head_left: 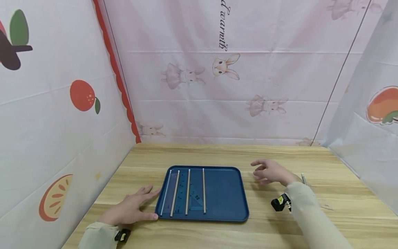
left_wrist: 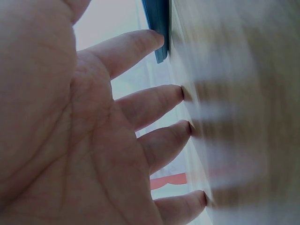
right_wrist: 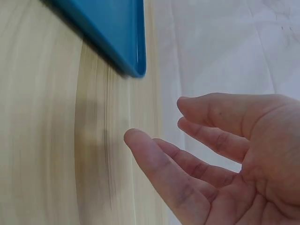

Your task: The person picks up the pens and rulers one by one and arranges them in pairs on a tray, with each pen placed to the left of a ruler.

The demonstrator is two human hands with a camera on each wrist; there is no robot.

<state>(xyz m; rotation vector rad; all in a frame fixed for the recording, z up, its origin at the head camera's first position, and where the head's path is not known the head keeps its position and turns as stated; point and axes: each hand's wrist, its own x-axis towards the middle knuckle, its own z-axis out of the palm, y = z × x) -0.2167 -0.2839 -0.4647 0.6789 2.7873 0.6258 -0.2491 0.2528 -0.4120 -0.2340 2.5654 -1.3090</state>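
Observation:
On the wooden table lies a dark blue tray [head_left: 225, 195]. Three pencil-like sticks [head_left: 188, 193] with pale ends stand in it lengthwise, and a lighter thin rod [head_left: 166, 193] lies along its left side. Between them are a purplish translucent ruler [head_left: 169, 197], a blue ruler strip [head_left: 180, 193] and a blue set square [head_left: 196, 201]. My left hand [head_left: 132, 206] rests spread at the tray's left edge, its fingertips on the table and at the rim. Right of the tray, my right hand [head_left: 271, 172] hovers with loosely bent fingers, holding nothing.
Behind my right wrist a greenish stick-like object [head_left: 303, 178] shows partly on the table [head_left: 217, 237]; the sleeve hides the rest. Printed cloth walls [head_left: 199, 117] enclose the table at the back and both sides.

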